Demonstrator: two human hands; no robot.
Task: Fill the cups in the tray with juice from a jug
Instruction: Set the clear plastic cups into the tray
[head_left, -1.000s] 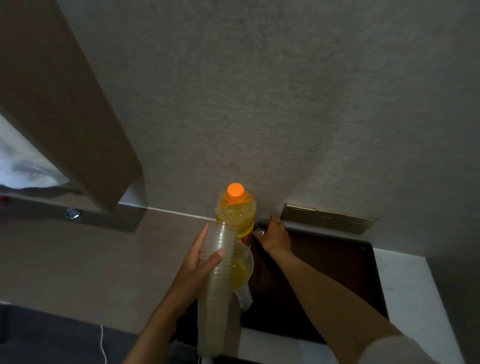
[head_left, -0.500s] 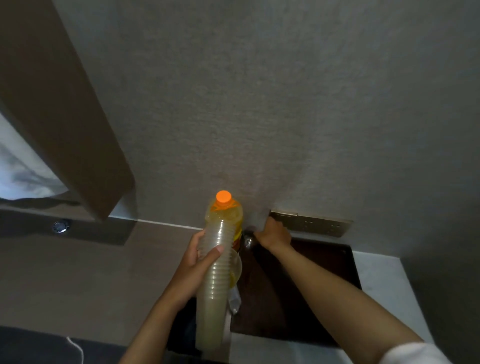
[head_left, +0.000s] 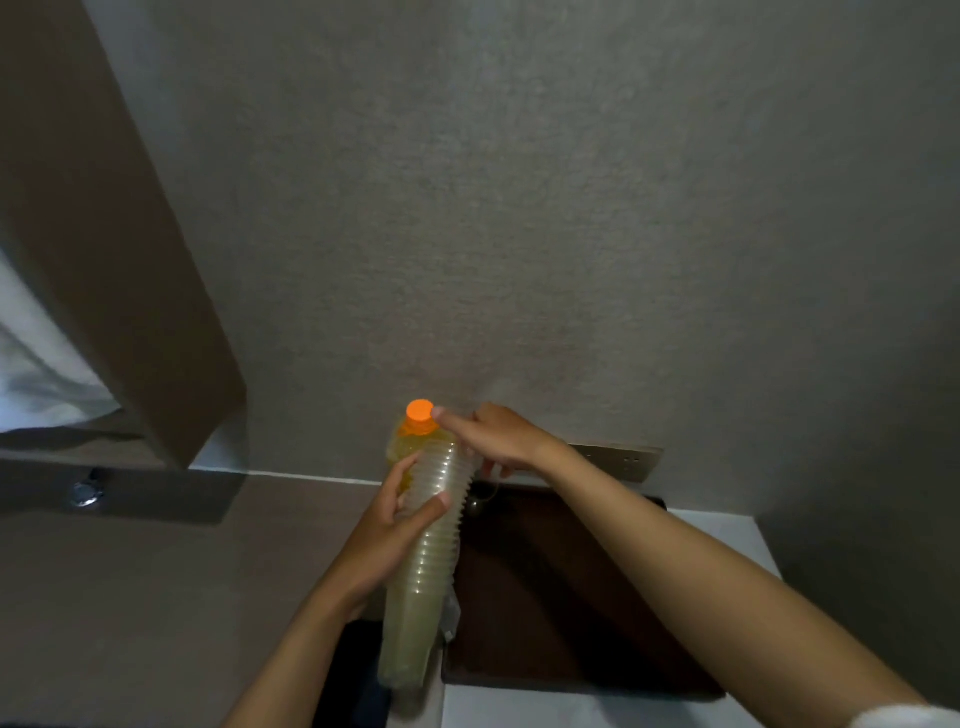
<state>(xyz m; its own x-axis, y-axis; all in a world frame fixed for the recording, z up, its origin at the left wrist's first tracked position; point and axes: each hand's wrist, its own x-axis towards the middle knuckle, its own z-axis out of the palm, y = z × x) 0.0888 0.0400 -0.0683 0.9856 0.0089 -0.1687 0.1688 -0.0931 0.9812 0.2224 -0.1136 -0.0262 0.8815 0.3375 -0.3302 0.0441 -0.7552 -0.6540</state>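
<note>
Head view, dim light. Left hand (head_left: 387, 535) grips a tall stack of clear ribbed plastic cups (head_left: 426, 566), thumb across the front of the stack and fingers curled round its left side; the stack is tilted, its top leaning toward the wall and its lower end hanging over the near-left corner of the tray. Right hand (head_left: 496, 436) is at the top of the same stack, fingers curled over the uppermost cup rims, forefinger extended toward the orange cap (head_left: 420, 410); whether it has a firm pinch on the top cup cannot be told, as the fingertips are hidden behind the stack. Juice bottle (head_left: 410, 441), yellow contents, cap on, stands upright at the back edge of the desk against the wall, just behind the stack and mostly covered by it. Dark brown tray (head_left: 571, 597) lies flat on the white part of the desk (head_left: 727, 535), to the right of the stack; no cups visible in its bare area. A small round metal object (head_left: 475, 504) sits at the tray's far-left corner, too dim to identify. Brass socket plate (head_left: 623, 460) on the wall behind the tray's back edge.
</note>
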